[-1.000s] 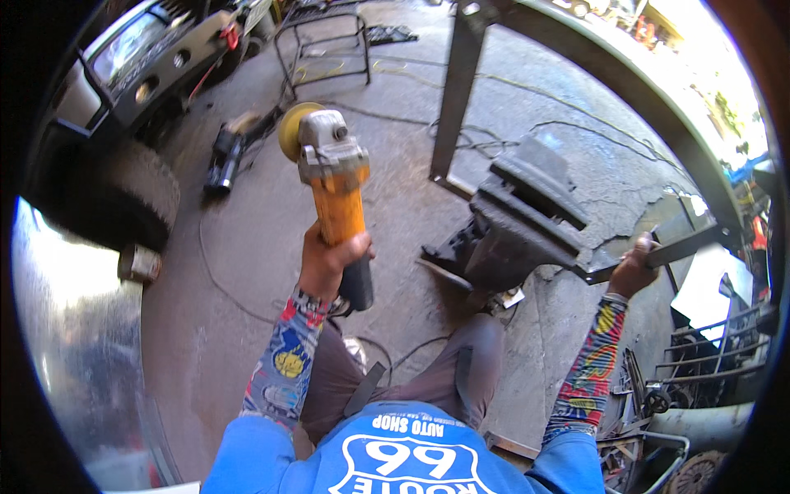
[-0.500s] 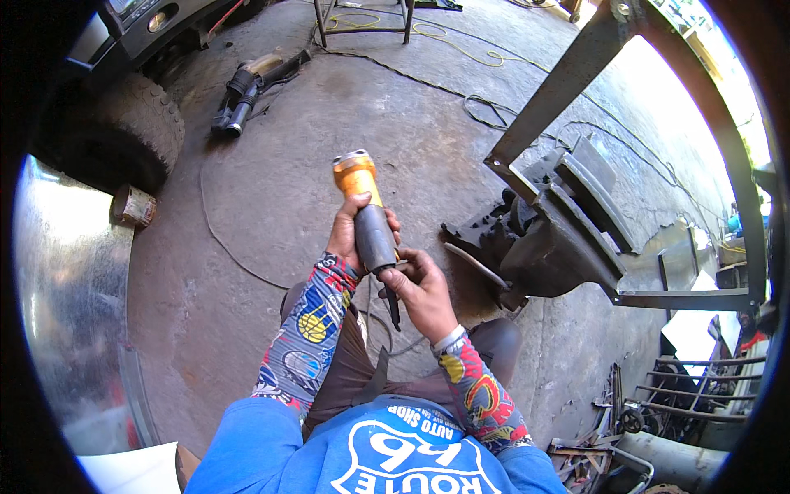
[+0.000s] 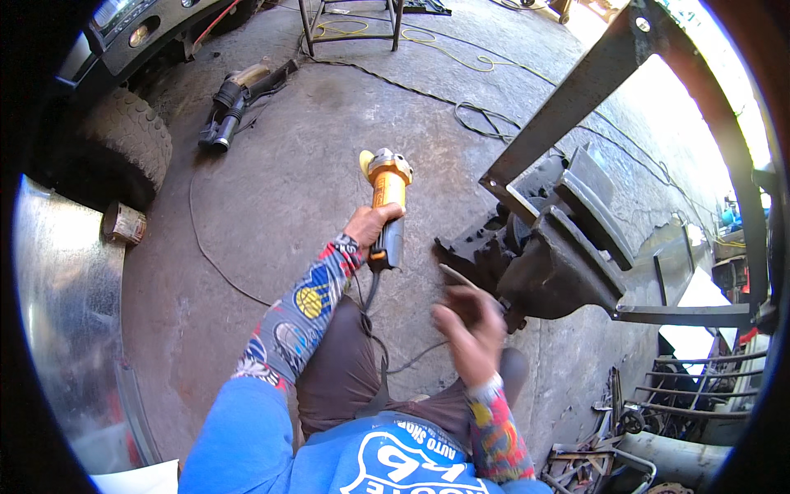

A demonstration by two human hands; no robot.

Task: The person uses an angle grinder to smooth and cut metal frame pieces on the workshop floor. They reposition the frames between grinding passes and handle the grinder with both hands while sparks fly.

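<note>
In my left hand (image 3: 372, 229) is an angle grinder (image 3: 389, 188) with a yellow-orange body, held upright over the concrete floor. My fingers wrap its dark lower grip. Its silver metal head points away from me, and a pale yellow disc (image 3: 365, 164) shows at the head's left side. A dark cord (image 3: 372, 290) runs from the grinder's near end down between my legs. Somewhat blurred, my right hand (image 3: 472, 342) is raised above my right knee, off the grinder, its fingers apart and nothing visible in them. It is nearest to a dark, heavy metal part (image 3: 559, 272).
An upright steel frame (image 3: 568, 103) stands at the right around the dark part. Another power tool (image 3: 234, 107) lies at the far left, near a vehicle tyre (image 3: 127, 140) and a can (image 3: 125, 224). Cords (image 3: 485, 119) cross the floor. Metal scrap (image 3: 597, 445) lies at the lower right.
My right hand has let go of the grinder's near end and moved right. The grinder has moved slightly right and turned in my left hand, so its disc now shows.
</note>
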